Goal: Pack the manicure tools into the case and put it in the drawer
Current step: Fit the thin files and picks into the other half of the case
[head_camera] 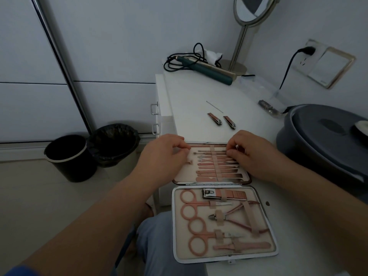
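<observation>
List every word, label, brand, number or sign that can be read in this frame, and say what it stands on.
None can be read.
Wall switch plate: a faint mark near its lower edge, too small and blurred to read.
Large nail clipper in the open case: no lettering can be made out.
Two loose nail clippers on the table: no lettering can be made out.
</observation>
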`<state>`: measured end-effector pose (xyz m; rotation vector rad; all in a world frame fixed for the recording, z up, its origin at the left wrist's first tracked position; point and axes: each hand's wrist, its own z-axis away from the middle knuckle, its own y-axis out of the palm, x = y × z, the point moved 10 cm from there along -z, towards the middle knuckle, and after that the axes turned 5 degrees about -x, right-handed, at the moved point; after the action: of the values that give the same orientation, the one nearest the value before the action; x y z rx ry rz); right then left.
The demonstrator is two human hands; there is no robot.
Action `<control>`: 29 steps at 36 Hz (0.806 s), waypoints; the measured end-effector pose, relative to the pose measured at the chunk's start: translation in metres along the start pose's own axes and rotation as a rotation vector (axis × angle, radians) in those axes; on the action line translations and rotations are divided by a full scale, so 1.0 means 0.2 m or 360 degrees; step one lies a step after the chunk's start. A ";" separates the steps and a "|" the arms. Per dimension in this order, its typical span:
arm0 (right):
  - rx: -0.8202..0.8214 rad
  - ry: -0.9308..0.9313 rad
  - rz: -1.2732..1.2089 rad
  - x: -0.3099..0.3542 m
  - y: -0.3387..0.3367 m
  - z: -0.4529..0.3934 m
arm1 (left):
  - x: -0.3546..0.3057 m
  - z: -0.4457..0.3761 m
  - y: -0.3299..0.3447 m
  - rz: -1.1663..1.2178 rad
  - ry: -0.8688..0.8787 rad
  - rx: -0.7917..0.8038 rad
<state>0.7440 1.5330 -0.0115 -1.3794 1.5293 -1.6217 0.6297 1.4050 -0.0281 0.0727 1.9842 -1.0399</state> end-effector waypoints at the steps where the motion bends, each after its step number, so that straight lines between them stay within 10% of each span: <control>1: 0.0002 -0.0003 0.0011 0.00 0.00 0.00 | 0.00 0.00 0.00 0.0001 -0.0002 0.0000; 21: -0.0553 0.0428 -0.0140 -0.15 -0.12 -0.29 | -0.01 0.09 -0.02 0.0042 0.0094 -0.0064; 29: -0.0382 0.0753 0.0117 -0.31 -0.06 -0.56 | 0.01 0.10 -0.02 0.0182 0.0066 -0.0109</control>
<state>0.6678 1.6361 -0.0018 -1.0803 2.0765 -1.8545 0.6404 1.3877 -0.0336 0.1698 2.0267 -0.9031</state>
